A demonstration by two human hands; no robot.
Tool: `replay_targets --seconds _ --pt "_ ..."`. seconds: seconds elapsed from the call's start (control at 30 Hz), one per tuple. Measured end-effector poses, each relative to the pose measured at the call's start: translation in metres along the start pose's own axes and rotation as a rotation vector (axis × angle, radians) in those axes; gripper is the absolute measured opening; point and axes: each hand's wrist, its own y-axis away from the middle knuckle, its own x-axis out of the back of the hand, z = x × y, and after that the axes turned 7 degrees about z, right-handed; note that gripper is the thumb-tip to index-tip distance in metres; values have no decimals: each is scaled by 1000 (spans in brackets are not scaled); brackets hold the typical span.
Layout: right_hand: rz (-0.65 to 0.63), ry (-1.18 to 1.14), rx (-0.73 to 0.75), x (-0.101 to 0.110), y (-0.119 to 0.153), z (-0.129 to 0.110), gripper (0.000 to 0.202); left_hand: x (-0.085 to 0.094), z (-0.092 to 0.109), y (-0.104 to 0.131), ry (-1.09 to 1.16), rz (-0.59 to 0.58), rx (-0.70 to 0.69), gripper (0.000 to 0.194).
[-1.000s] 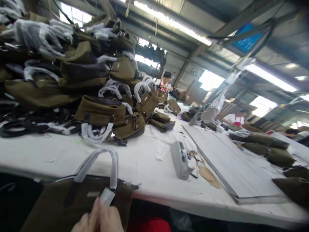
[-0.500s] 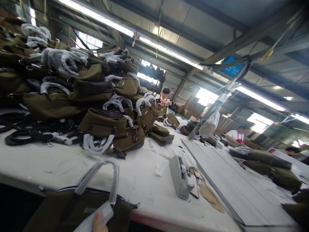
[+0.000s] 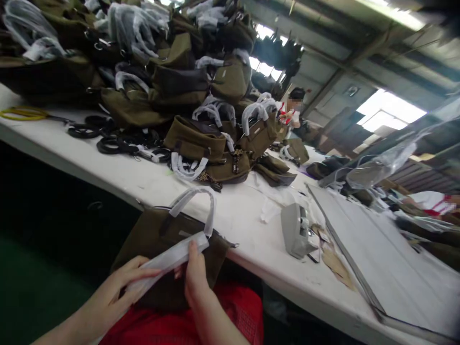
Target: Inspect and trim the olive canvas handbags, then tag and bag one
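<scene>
An olive-brown bag [image 3: 143,235] leans against the table's front edge, over a red garment on my lap. One of its handles [image 3: 194,194], wrapped in white film, arches up above the zip. Across the bag's front runs a flat white wrapped strip [image 3: 168,258]. My left hand [image 3: 125,282] grips the strip's lower end between thumb and fingers. Close to its upper end, my right hand [image 3: 196,273] pinches it, thumb on top. The fingers behind the strip are partly hidden.
Olive bags [image 3: 194,139] are piled along the back of the white table [image 3: 247,239]. A grey tape dispenser [image 3: 295,230] stands to the right, beside brown paper pieces. Yellow-handled scissors [image 3: 25,113] lie far left. A person [image 3: 290,112] is in the background.
The view has tilted down and left. Both hands and forearms now show, where before only a fingertip on the white strip was visible. More of the bag and the red garment appear.
</scene>
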Motion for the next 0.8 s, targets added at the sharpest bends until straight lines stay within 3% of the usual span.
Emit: replay_targets --seconds 0.1,0.23,0.33,0.4,0.57,0.7,0.8 --pt "-17 -3 -10 1 0 0 68 -3 3 -6 8 -11 127 41" --pt "-36 -31 3 4 2 -1 67 -7 -1 -9 -3 55 166 35" --pt "-48 -36 -7 6 2 -2 67 -6 -2 -9 56 105 248 55" --pt "-61 -37 -13 7 2 -1 67 -4 2 -12 188 7 364 64" --pt "-112 -98 -19 12 0 3 67 -8 20 -21 693 -380 688 51" --pt "-131 -115 -42 17 0 1 63 -21 21 -20 778 -545 711 50" --pt "-139 -89 -56 19 0 -1 63 -25 16 -14 704 -525 683 48"
